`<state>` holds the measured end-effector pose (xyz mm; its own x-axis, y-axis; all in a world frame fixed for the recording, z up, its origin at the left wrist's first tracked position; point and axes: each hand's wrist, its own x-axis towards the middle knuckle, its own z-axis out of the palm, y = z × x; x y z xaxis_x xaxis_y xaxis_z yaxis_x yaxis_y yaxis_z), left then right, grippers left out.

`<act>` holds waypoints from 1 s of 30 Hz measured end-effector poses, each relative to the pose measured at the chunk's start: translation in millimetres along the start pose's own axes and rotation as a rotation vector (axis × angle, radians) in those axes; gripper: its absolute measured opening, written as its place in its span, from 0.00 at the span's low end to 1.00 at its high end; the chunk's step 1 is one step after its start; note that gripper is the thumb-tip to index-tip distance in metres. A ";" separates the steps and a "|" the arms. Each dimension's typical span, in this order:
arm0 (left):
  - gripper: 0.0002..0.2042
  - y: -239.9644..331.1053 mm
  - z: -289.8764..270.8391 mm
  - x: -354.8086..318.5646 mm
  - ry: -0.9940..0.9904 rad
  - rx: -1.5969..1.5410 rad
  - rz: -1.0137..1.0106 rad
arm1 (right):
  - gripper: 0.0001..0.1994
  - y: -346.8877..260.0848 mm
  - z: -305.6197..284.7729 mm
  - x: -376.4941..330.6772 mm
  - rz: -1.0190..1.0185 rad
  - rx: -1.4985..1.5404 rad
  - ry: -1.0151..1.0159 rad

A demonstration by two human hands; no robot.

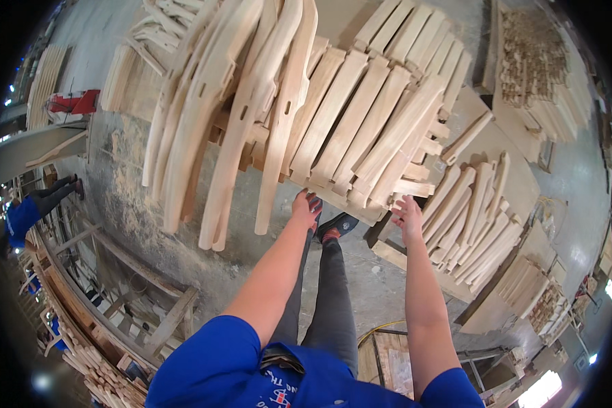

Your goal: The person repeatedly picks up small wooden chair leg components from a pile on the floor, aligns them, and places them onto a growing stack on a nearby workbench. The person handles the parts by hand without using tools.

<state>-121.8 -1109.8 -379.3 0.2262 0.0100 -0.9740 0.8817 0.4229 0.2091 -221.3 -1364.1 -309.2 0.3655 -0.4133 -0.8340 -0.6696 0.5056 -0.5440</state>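
Observation:
A stack of pale, flat wooden pieces (330,109) lies ahead of me, the pieces side by side with their near ends toward me. Just short of those ends is my left hand (308,207), its fingers a little bent and apart, with nothing seen in it. My right hand (408,219) is by the stack's right front corner, fingers spread and no piece between them. Whether either hand touches the wood I cannot tell. One loose piece (401,136) slants across the top of the row. Long curved slats (251,122) with slots rest on the left part, jutting toward me.
On the right, another pile of curved wooden pieces (472,217) sits on a low board. Farther right stands a tall bundle of wood (530,61). At left runs a wooden frame (136,262), and a person in blue (22,221) is beyond it. My shoe (338,226) is beside the stack.

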 end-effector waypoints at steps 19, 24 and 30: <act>0.21 -9.8 43.0 67.0 -0.095 -0.257 0.106 | 0.31 10.6 33.6 167.5 0.015 0.563 -0.183; 0.24 -20.4 10.2 88.2 -0.228 -0.059 0.272 | 0.32 8.2 46.1 157.5 0.121 0.520 -0.091; 0.19 -71.2 38.7 64.9 -0.111 0.309 0.427 | 0.31 0.2 -4.2 155.4 0.054 0.413 -0.020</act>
<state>-153.8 -1174.3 -454.0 0.6190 0.0197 -0.7852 0.7787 0.1156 0.6167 -167.3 -1431.4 -438.5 0.3524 -0.3648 -0.8618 -0.3740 0.7893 -0.4870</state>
